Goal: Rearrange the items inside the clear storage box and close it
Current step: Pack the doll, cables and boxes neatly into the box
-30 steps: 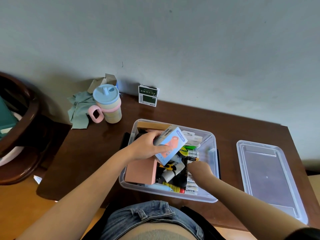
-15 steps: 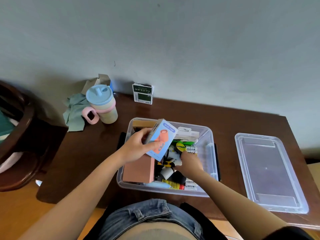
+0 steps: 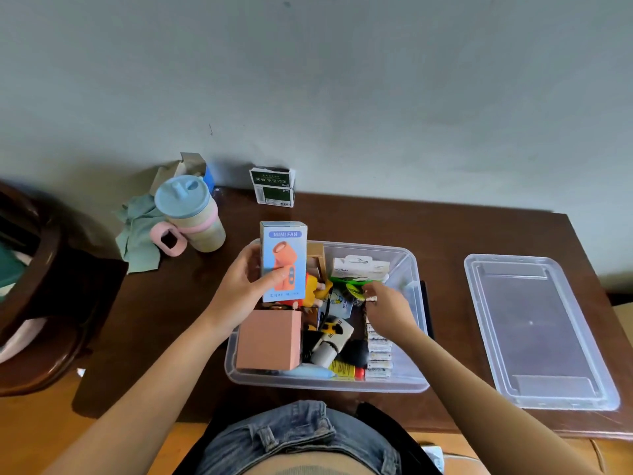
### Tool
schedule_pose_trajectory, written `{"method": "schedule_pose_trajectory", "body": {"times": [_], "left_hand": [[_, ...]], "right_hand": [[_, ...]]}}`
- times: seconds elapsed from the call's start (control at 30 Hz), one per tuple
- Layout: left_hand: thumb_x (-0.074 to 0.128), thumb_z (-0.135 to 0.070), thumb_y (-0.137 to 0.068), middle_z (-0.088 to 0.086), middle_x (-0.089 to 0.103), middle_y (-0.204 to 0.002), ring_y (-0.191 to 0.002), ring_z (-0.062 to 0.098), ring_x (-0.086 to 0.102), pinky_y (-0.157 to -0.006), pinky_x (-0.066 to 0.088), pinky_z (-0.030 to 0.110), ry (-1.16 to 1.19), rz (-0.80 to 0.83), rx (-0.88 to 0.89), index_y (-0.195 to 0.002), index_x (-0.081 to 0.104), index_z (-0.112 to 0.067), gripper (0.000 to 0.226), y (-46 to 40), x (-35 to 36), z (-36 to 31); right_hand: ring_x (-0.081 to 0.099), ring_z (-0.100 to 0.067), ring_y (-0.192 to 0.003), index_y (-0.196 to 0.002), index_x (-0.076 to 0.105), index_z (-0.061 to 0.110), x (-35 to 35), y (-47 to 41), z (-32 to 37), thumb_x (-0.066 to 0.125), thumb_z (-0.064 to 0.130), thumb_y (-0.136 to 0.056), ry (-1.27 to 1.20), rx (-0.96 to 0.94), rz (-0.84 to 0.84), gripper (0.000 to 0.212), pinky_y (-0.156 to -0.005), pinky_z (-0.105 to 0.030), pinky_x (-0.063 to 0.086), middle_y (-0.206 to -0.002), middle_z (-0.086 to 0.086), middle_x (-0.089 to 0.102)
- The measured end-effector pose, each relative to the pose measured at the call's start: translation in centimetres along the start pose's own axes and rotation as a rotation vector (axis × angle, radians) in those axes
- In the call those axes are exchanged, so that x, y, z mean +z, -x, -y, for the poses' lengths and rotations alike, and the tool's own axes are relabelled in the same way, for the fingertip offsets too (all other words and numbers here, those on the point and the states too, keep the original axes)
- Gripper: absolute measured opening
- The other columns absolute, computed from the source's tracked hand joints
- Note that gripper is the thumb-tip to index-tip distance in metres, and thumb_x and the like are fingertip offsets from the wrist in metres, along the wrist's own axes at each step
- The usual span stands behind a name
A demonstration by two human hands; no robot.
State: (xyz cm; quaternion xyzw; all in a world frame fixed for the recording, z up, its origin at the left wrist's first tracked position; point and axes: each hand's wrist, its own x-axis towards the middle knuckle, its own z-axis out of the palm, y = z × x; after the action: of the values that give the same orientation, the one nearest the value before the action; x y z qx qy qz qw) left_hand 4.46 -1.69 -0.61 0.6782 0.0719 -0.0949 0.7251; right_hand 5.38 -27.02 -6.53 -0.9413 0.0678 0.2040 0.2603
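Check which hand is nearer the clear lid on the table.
Right. The right hand is inside the storage box, on the side toward the lid but not touching it. The left hand grips the mini fan box at the box's far side.

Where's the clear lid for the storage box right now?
In the head view, the clear plastic lid lies flat on the brown wooden table, off to the right of the open clear storage box, apart from both hands.

I see a plain grey-green wall (image 3: 342, 80) behind a dark brown table (image 3: 445, 234). Dark wooden chair (image 3: 41, 303) at left, orange wood floor (image 3: 34, 423) below. Soft, even light.
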Motion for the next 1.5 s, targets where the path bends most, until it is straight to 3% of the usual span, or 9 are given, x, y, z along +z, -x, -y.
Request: {"method": "schedule_pose_trajectory", "body": {"times": [0.17,0.33,0.63,0.77,0.87,0.97,1.27,1.37,1.5], "left_hand": [[0.071,-0.013,-0.081,-0.017,0.07,-0.097,-0.096,0.003,0.067,-0.064,0.054,0.015,-0.068,-0.015,-0.017,-0.106,0.056,-0.028,0.033,0.5,0.0,0.7],[0.071,-0.029,-0.07,-0.011,0.068,-0.101,-0.097,0.003,0.067,-0.065,0.054,0.016,-0.056,-0.051,-0.041,-0.107,0.055,-0.03,0.041,1.0,-0.4,1.1],[0.069,-0.021,-0.077,-0.01,0.063,-0.107,-0.096,-0.002,0.065,-0.064,0.053,0.014,-0.088,-0.046,-0.042,-0.11,0.051,-0.03,0.039,0.9,-0.3,1.3],[0.07,-0.023,-0.076,-0.01,0.064,-0.106,-0.095,-0.002,0.066,-0.064,0.054,0.014,-0.082,-0.047,-0.054,-0.11,0.051,-0.03,0.039,1.1,-0.3,1.3],[0.071,-0.031,-0.068,-0.009,0.066,-0.105,-0.097,0.003,0.066,-0.064,0.054,0.016,-0.063,-0.05,-0.07,-0.112,0.053,-0.028,0.047,1.4,-0.4,1.4],[0.072,-0.031,-0.067,-0.006,0.066,-0.106,-0.097,0.005,0.067,-0.065,0.054,0.017,-0.053,-0.046,-0.082,-0.112,0.053,-0.029,0.049,1.6,-0.4,1.6],[0.071,-0.03,-0.071,-0.002,0.065,-0.109,-0.099,0.006,0.066,-0.067,0.054,0.017,-0.055,-0.041,-0.083,-0.113,0.053,-0.03,0.046,1.6,-0.2,1.5],[0.071,-0.024,-0.077,-0.002,0.065,-0.109,-0.099,0.011,0.066,-0.068,0.054,0.018,-0.07,-0.047,-0.08,-0.114,0.052,-0.028,0.042,1.6,-0.2,1.5],[0.07,-0.015,-0.081,-0.001,0.066,-0.109,-0.097,0.013,0.067,-0.067,0.055,0.019,-0.044,-0.052,-0.086,-0.115,0.052,-0.025,0.039,1.7,-0.2,1.3]], "right_hand": [[0.059,-0.02,-0.111,-0.12,0.064,0.014,-2.6,-2.6,0.8,0.041,-0.01,-0.085,-0.078,0.005,-0.013,0.048,-0.09,-0.029,0.049,-0.122,-0.001,0.064],[0.063,-0.022,-0.102,-0.107,0.069,0.023,-1.9,-1.7,1.0,0.046,0.003,-0.09,0.492,-0.201,0.249,0.035,-0.08,-0.036,0.056,-0.113,0.0,0.067],[0.059,-0.022,-0.109,-0.12,0.064,0.028,-0.1,-0.6,-0.7,0.047,0.0,-0.092,0.921,-0.372,0.461,0.043,-0.08,-0.031,0.052,-0.121,0.004,0.061],[0.062,-0.022,-0.103,-0.111,0.068,0.026,-0.2,-0.7,-0.4,0.047,0.009,-0.093,0.77,-0.29,0.439,0.032,-0.079,-0.033,0.054,-0.113,0.004,0.065],[0.065,-0.027,-0.087,-0.097,0.066,0.014,-0.8,-0.9,-0.2,0.045,0.017,-0.092,0.424,-0.147,0.185,0.022,-0.062,-0.029,0.05,-0.093,-0.003,0.066],[0.061,-0.024,-0.086,-0.105,0.058,0.012,-0.5,-1.2,0.4,0.052,0.031,-0.092,0.292,-0.117,-0.003,0.024,-0.065,-0.031,0.048,-0.1,-0.004,0.062],[0.048,-0.032,-0.114,-0.132,0.039,0.011,3.3,-4.0,3.1,0.074,0.04,-0.071,0.283,-0.18,0.319,0.076,-0.087,-0.036,0.042,-0.123,-0.012,0.052],[0.057,-0.025,-0.093,-0.12,0.048,0.015,3.0,-4.6,3.3,0.074,0.039,-0.066,0.284,-0.154,0.326,0.065,-0.069,-0.03,0.046,-0.106,-0.006,0.06],[0.056,-0.017,-0.053,-0.073,0.051,0.014,2.4,-4.9,3.7,0.07,0.037,-0.064,0.15,0.005,0.425,0.03,-0.048,-0.023,0.048,-0.057,0.002,0.053]]}}
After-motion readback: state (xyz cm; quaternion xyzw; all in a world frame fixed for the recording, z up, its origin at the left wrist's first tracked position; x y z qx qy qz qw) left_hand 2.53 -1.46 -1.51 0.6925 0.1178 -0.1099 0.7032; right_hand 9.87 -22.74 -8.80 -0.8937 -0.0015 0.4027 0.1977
